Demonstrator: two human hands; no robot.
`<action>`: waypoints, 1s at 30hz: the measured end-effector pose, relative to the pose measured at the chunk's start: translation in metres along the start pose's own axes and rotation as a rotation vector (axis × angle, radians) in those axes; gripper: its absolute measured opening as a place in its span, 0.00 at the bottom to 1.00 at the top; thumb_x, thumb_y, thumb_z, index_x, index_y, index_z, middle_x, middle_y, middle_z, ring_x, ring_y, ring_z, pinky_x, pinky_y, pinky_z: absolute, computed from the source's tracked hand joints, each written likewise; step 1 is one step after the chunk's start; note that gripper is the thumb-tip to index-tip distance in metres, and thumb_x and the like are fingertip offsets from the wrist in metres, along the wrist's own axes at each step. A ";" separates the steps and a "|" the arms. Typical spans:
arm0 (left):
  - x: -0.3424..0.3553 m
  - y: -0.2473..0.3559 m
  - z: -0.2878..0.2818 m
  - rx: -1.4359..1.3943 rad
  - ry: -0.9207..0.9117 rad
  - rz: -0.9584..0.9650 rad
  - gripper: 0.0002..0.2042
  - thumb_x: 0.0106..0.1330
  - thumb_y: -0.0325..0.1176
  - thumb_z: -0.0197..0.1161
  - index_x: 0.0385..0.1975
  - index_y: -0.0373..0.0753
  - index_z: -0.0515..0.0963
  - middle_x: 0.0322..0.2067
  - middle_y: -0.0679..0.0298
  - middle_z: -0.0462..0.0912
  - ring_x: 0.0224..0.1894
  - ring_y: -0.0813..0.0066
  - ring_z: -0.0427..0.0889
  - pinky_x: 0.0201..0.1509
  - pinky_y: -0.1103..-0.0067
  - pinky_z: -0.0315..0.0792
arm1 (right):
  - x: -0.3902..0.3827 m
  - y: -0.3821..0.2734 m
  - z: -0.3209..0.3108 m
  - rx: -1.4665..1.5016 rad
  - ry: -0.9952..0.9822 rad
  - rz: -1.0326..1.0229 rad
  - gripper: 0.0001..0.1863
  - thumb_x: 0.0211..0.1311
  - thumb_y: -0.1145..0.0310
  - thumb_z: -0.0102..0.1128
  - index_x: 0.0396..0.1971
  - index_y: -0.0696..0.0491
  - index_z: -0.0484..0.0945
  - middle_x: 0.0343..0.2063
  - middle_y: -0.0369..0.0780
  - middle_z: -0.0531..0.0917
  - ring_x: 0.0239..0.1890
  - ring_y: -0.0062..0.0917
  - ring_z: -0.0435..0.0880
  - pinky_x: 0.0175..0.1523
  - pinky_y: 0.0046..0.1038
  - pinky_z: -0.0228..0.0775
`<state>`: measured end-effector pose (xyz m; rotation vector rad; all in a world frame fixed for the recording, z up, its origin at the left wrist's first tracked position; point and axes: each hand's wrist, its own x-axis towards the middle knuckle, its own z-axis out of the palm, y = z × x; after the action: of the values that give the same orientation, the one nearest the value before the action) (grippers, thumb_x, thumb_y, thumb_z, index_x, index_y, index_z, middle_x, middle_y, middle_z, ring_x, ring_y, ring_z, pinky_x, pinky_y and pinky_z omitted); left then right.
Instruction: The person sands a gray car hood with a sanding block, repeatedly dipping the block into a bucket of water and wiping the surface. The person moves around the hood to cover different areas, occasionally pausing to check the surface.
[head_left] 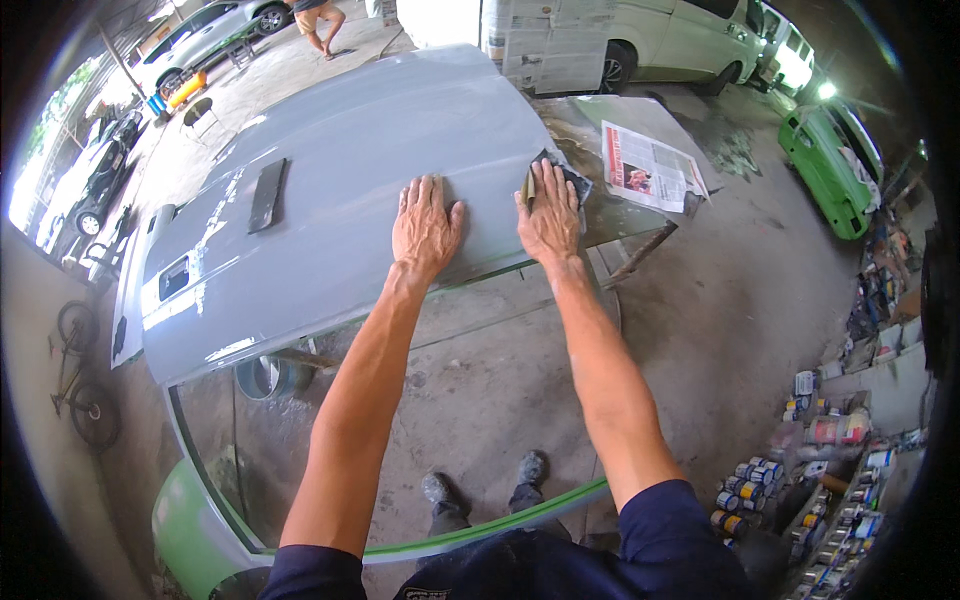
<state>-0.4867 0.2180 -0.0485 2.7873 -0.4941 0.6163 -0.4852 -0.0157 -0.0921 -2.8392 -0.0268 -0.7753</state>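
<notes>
A grey-primed car door lies flat in front of me, its window frame edged in green curving toward my body. My left hand rests palm down on the grey skin, fingers stretched out and holding nothing. At the panel's right edge my right hand presses a folded sheet of sandpaper against the surface, with the thumb along its tan side. Dark sheet edges stick out past the fingers. Left of my hands, a dark flat sanding block lies on the door. Wet, shiny streaks show near the handle recess.
A newspaper sheet lies on the board right of the door. A bucket stands below the panel. Paint cans crowd the floor at lower right. A green car part, parked vehicles and a person are farther off.
</notes>
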 end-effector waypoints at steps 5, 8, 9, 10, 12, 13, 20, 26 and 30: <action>-0.045 -0.101 -0.045 -0.116 0.000 0.009 0.26 0.80 0.44 0.50 0.71 0.34 0.70 0.70 0.46 0.72 0.74 0.46 0.67 0.80 0.60 0.60 | 0.021 0.020 -0.015 0.043 -0.091 -0.146 0.32 0.82 0.52 0.43 0.76 0.57 0.63 0.78 0.47 0.64 0.80 0.39 0.60 0.83 0.43 0.50; -0.105 -0.195 -0.099 0.012 -0.068 -0.241 0.27 0.80 0.44 0.50 0.73 0.36 0.68 0.73 0.46 0.68 0.77 0.46 0.64 0.82 0.59 0.56 | 0.042 0.029 -0.027 0.201 -0.104 -0.285 0.27 0.79 0.59 0.47 0.70 0.59 0.71 0.71 0.49 0.72 0.75 0.42 0.68 0.81 0.39 0.58; -0.124 -0.225 -0.117 0.119 -0.104 -0.351 0.28 0.80 0.45 0.48 0.75 0.38 0.66 0.75 0.47 0.66 0.78 0.47 0.63 0.83 0.58 0.54 | 0.048 0.027 -0.028 0.293 -0.111 -0.264 0.26 0.78 0.61 0.47 0.68 0.60 0.73 0.70 0.50 0.74 0.74 0.43 0.69 0.80 0.39 0.59; -0.146 -0.253 -0.136 0.175 -0.064 -0.351 0.30 0.80 0.47 0.46 0.77 0.40 0.64 0.77 0.49 0.63 0.79 0.48 0.59 0.84 0.58 0.50 | 0.052 0.022 -0.029 0.384 -0.119 -0.245 0.25 0.77 0.63 0.48 0.66 0.61 0.74 0.68 0.51 0.76 0.72 0.44 0.71 0.79 0.38 0.60; -0.173 -0.290 -0.149 0.291 -0.086 -0.399 0.31 0.81 0.51 0.44 0.79 0.43 0.61 0.79 0.52 0.60 0.82 0.51 0.55 0.86 0.57 0.45 | 0.056 -0.004 -0.025 0.483 -0.155 -0.188 0.25 0.75 0.63 0.49 0.63 0.64 0.76 0.64 0.52 0.79 0.69 0.46 0.75 0.78 0.39 0.63; -0.181 -0.302 -0.149 0.336 -0.084 -0.390 0.31 0.81 0.52 0.43 0.79 0.44 0.60 0.79 0.54 0.60 0.82 0.52 0.54 0.86 0.57 0.43 | 0.056 -0.027 -0.020 0.467 -0.131 -0.231 0.25 0.75 0.62 0.50 0.62 0.64 0.77 0.64 0.52 0.79 0.69 0.46 0.76 0.77 0.40 0.65; -0.194 -0.322 -0.140 0.392 -0.069 -0.383 0.33 0.81 0.57 0.41 0.80 0.49 0.60 0.80 0.61 0.60 0.84 0.60 0.52 0.87 0.58 0.40 | 0.019 -0.319 0.034 0.375 -0.286 -0.512 0.23 0.75 0.57 0.50 0.45 0.62 0.85 0.52 0.53 0.81 0.60 0.42 0.78 0.69 0.45 0.73; -0.192 -0.316 -0.146 0.389 -0.067 -0.387 0.33 0.81 0.60 0.40 0.79 0.50 0.62 0.80 0.61 0.61 0.83 0.59 0.52 0.87 0.57 0.41 | 0.030 -0.309 -0.003 0.485 -0.562 -0.369 0.19 0.73 0.60 0.53 0.48 0.59 0.84 0.50 0.50 0.82 0.57 0.39 0.82 0.67 0.44 0.76; -0.194 -0.316 -0.146 0.372 -0.031 -0.374 0.32 0.81 0.58 0.43 0.79 0.49 0.62 0.79 0.60 0.61 0.83 0.57 0.53 0.87 0.57 0.42 | 0.046 -0.169 -0.028 0.332 -0.387 -0.212 0.19 0.71 0.64 0.52 0.51 0.63 0.81 0.53 0.50 0.83 0.55 0.41 0.84 0.66 0.40 0.78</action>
<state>-0.5866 0.6038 -0.0569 3.1170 0.1590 0.6303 -0.4711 0.1431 -0.0134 -2.6409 -0.4726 -0.2149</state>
